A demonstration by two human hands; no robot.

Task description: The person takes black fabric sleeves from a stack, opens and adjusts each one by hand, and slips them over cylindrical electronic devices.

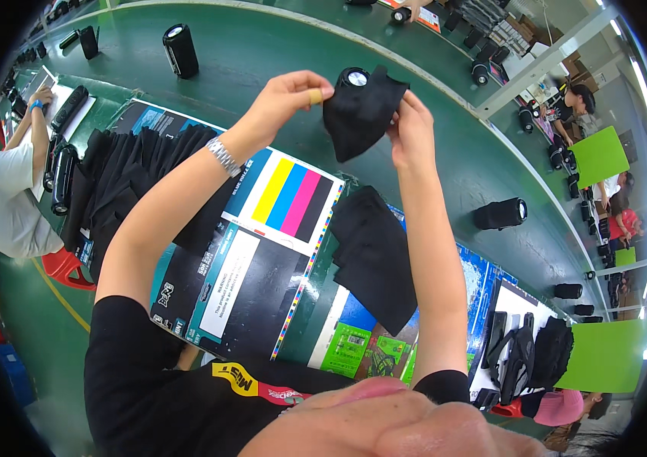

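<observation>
A piece of black cloth (363, 114) is stretched between my two hands above the green table. My left hand (285, 97) pinches its upper left edge; a yellowish band wraps one fingertip. On the cloth's right side, my right hand (413, 131) grips the edge with thumb and fingers, some of them hidden by the fabric. Just beyond the cloth stands a black cylindrical speaker (355, 77) with a silver round end, its lower part covered from sight. Below my hands, a fanned stack of black cloth pieces (375, 259) lies between my forearms.
Printed boards (270, 266) cover the near table. Left of my arm lies a large pile of black cloth (129, 171). Other speakers stand at the far left (180, 52) and right (501, 214). A co-worker in a pale shirt (11, 198) works at the left.
</observation>
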